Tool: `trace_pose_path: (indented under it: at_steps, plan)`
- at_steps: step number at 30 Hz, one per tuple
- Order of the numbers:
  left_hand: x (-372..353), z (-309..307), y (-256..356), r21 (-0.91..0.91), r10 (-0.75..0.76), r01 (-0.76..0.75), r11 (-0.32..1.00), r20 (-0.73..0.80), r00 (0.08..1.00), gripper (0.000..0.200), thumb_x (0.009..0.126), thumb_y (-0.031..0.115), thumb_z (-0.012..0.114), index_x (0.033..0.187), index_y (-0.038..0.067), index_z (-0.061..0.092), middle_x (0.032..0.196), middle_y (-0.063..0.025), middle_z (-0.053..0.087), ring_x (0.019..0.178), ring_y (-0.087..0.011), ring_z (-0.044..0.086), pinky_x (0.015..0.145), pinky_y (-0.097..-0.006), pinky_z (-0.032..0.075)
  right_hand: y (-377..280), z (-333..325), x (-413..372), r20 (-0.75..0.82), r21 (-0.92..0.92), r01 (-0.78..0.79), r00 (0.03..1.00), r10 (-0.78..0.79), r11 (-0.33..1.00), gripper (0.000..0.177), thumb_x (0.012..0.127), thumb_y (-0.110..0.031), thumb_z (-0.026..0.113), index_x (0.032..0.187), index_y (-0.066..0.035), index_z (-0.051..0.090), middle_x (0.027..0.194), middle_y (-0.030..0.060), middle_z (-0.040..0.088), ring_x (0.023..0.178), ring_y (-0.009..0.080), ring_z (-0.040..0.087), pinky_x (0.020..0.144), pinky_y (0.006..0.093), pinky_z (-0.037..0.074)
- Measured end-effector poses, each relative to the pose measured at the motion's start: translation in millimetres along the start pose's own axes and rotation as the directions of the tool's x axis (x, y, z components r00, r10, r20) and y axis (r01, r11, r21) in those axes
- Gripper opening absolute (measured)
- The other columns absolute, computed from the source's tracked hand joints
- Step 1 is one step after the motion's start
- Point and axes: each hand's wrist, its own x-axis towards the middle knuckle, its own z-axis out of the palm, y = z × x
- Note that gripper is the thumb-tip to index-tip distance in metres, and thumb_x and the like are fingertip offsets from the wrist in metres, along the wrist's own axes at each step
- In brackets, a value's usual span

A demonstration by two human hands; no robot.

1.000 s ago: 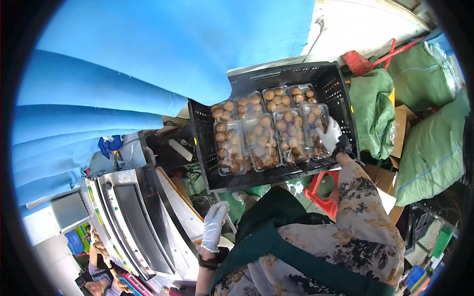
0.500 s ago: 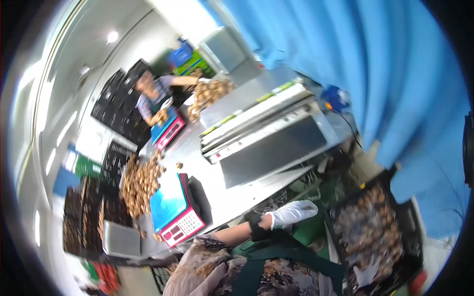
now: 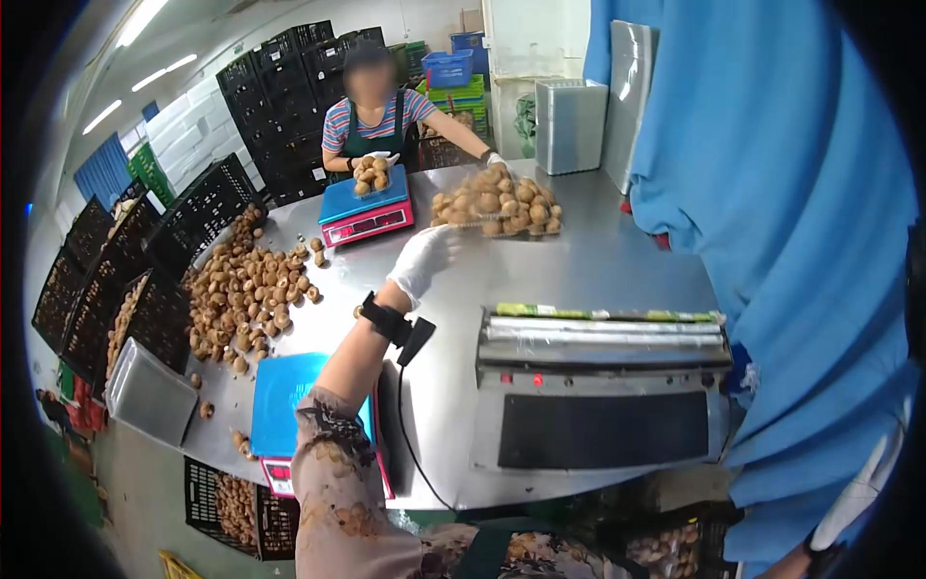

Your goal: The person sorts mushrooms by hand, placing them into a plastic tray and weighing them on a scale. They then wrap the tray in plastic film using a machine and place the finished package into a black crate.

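My left hand (image 3: 424,262), in a white glove with a black band at the wrist, stretches across the steel table. Its fingers are on the near left rim of a clear tray of brown mushrooms (image 3: 475,208), slightly blurred. Other packed mushrooms (image 3: 526,214) stand right beside this tray. At the lower right edge is my right hand (image 3: 857,494), also white-gloved, smeared by the lens edge in front of the blue curtain; its fingers do not show clearly. Under my left forearm sits a scale with a blue pan (image 3: 280,400).
Across the table (image 3: 434,386) a person (image 3: 371,121) holds a tray of mushrooms (image 3: 370,176) over a second scale (image 3: 368,224). Loose mushrooms (image 3: 241,294) are heaped at left. A wrapping machine (image 3: 603,386) stands at right, beside the blue curtain (image 3: 791,241). A black cable (image 3: 403,425) crosses the table.
The view has swung upright and to the left. My left hand has gone from near my body to the mushroom tray across the table; my right hand has left the crate of mushrooms below.
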Motion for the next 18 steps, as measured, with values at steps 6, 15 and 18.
trace_pose_path:
  at_steps: [6,15,18]
  plan:
    - [104.4,-80.2,6.3,0.321,0.142,-0.098,0.942,-0.117,0.983,0.035,0.087,0.030,0.060,0.110,0.004,0.058,0.092,-0.0062,0.061,0.082,-0.0151,0.056,0.072,-0.0287,0.046,-63.7,205.2,122.1,0.558,-0.249,0.691,0.675,-0.482,0.679,0.035,0.094,-0.007,0.043,0.129,-0.002,0.047,0.131,0.0113,0.048,0.125,0.0200,0.042,0.106,0.0318,0.031]
    - [210.4,-122.5,-78.8,0.508,0.131,0.056,0.859,-0.325,0.937,0.087,0.077,0.056,0.065,0.132,-0.007,0.039,0.126,-0.0246,0.050,0.120,-0.0304,0.048,0.098,-0.0330,0.039,44.3,593.3,26.5,0.977,-0.022,-0.013,0.210,0.024,1.000,0.065,0.084,-0.047,0.061,0.118,0.007,0.052,0.116,0.0193,0.058,0.109,0.0259,0.055,0.094,0.0327,0.041]
    - [248.9,-154.3,-115.0,0.595,0.153,0.080,0.799,-0.331,0.931,0.100,0.072,0.067,0.061,0.137,-0.004,0.034,0.133,-0.0282,0.043,0.127,-0.0366,0.041,0.104,-0.0362,0.034,39.7,636.6,-18.1,0.989,-0.143,-0.092,0.022,0.145,0.985,0.080,0.084,-0.052,0.058,0.129,0.012,0.040,0.131,0.0247,0.047,0.125,0.0303,0.043,0.105,0.0329,0.032]
